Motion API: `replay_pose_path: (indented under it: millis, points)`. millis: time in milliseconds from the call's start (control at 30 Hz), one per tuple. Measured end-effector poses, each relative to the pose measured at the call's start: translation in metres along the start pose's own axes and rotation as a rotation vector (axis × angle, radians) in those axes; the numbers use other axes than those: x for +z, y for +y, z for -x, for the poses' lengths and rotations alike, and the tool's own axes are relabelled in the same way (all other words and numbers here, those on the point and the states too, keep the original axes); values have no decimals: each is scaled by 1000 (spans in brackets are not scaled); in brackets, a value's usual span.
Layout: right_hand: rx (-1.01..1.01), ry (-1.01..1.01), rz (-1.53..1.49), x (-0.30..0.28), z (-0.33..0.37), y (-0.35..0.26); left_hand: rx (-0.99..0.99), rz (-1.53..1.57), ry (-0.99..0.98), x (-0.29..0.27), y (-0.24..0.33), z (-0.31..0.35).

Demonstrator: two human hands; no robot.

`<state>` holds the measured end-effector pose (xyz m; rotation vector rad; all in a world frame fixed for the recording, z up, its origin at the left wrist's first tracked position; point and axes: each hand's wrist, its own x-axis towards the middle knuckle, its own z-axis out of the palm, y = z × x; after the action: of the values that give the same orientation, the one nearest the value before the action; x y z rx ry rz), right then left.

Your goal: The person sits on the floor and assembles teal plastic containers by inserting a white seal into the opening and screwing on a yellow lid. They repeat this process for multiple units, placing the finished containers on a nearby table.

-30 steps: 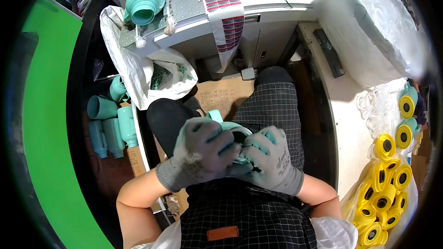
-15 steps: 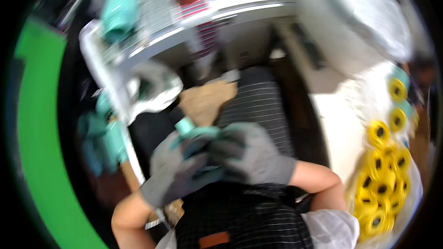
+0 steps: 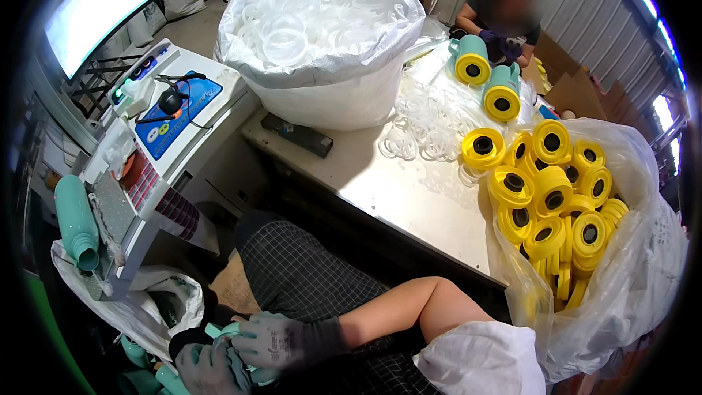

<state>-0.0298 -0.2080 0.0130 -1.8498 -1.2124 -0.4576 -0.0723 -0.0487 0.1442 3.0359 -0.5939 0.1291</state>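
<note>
Both my hands are low in the view, over my lap, in grey work gloves. My left hand (image 3: 208, 367) and my right hand (image 3: 269, 341) are closed together round a teal plastic piece (image 3: 221, 330). Only bits of it show between the fingers, so its full shape is hidden. Just left of them is an open white sack (image 3: 186, 294). Several teal bottles (image 3: 135, 351) lie below that sack. Another teal bottle (image 3: 75, 219) lies on its side on the small desk.
On the white table (image 3: 380, 197) stands a big sack (image 3: 314, 84) of clear rings, with loose rings (image 3: 424, 124) beside it. A plastic bag (image 3: 636, 278) of yellow lids (image 3: 553, 201) is at the right. Two teal containers with yellow lids (image 3: 502, 102) sit near a co-worker (image 3: 537, 33).
The view has swung to the right, bringing the ring sack, yellow lids and co-worker into sight. My hands now appear further left and lower, still closed round the teal piece.
</note>
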Motion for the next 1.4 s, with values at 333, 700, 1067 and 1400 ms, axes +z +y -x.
replay_pose_path:
  millis: [333,700,1067,1400]
  points:
    - [18,-117,26,-5,6,-7,175,26,-241,-1,-17,-35]
    - [280,-28,-187,-68,73,1,-42,915,53,48,-14,-37]
    - [1526,264,-1089,-151,107,-7,270,696,542,128,-16,-54]
    - [892,410,-78,-124,119,39,-919,913,464,313,-207,-162]
